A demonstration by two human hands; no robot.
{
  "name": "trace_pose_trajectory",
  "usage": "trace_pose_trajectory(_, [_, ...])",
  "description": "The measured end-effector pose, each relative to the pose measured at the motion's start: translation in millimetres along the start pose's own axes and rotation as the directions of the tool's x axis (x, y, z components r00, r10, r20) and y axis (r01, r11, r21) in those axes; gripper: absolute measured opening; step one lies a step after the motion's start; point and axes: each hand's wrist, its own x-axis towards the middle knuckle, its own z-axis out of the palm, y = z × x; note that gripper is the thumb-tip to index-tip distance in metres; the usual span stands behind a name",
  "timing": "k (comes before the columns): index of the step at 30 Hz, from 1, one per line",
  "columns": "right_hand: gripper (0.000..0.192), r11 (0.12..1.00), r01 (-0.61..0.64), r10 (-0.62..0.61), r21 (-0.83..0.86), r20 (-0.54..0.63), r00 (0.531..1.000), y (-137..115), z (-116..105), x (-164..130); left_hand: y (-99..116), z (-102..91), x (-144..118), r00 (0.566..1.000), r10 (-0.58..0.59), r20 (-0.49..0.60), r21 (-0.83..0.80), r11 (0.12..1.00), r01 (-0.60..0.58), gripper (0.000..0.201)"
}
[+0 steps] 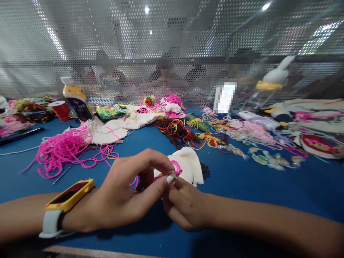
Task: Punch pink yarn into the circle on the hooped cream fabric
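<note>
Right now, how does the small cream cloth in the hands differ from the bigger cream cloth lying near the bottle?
The small cloth is pinched between the left hand and right hand; the big cloth lies untouched on the blue table. The small cloth shows a pink stitched loop near the fingers; the big cloth has loose pink yarn trailing beside it. The big cloth spreads much wider. Both are cream fabric.

One head-worn view only, looking forward and down from just above the desk's near edge, close over both hands, then out across the blue top to the perforated screen along its far edge.
</note>
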Motion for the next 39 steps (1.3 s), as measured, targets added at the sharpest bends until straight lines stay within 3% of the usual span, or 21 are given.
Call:
trace_pose_trajectory(3, [0.019,1.0,0.01,-0.011,-0.013,-0.061,0.998,0,0,1,3,-1.0,1,1.0,0.024,0.002,0.07,0.997,-0.024,0.028])
trace_pose_trajectory(6, [0.02,1.0,0.008,-0.008,-0.01,-0.046,0.999,0,0,0,6,-2.1,2,1.0,0.02,0.01,0.129,0.991,-0.021,0.026])
trace_pose_trajectory(10, [0.024,1.0,-0.001,0.001,-0.013,0.007,1.0,0,-1,0,7,-1.2,3,0.999,-0.039,-0.011,0.121,0.992,0.04,0.021])
trace_pose_trajectory(15, [0.03,1.0,0.03,-0.03,-0.007,-0.049,0.998,-1,-1,5,7,1.2,3,0.996,-0.081,-0.029,0.126,0.988,0.084,0.017])
trace_pose_trajectory(23, [0.038,1.0,0.016,-0.016,0.021,-0.035,0.999,-3,-1,7,11,-2.9,3,0.999,0.022,-0.037,0.19,0.982,-0.015,0.017])
trace_pose_trajectory(27, [0.035,1.0,0.003,-0.002,0.026,-0.021,1.0,-3,1,5,13,-6.9,3,0.995,0.096,-0.016,0.224,0.97,-0.09,0.016])
trace_pose_trajectory(30, [0.028,1.0,0.0,0.002,0.027,-0.072,0.997,-3,3,4,14,-9.6,3,0.995,0.098,-0.012,0.257,0.962,-0.091,0.016])
trace_pose_trajectory(35, [0.018,0.949,-0.166,0.201,0.267,-0.107,0.974,-5,-4,9,7,-11.8,3,0.99,0.123,0.062,0.244,0.96,-0.135,0.025])
trace_pose_trajectory(37, [0.011,0.869,-0.289,0.338,0.402,-0.055,0.94,-6,-11,13,1,-13.3,6,0.978,0.18,0.11,0.214,0.956,-0.2,0.027])
trace_pose_trajectory(39, [0.006,0.721,-0.412,0.478,0.557,0.03,0.878,-6,-19,18,-5,-16.4,10,0.957,0.259,0.127,0.23,0.931,-0.282,0.027])
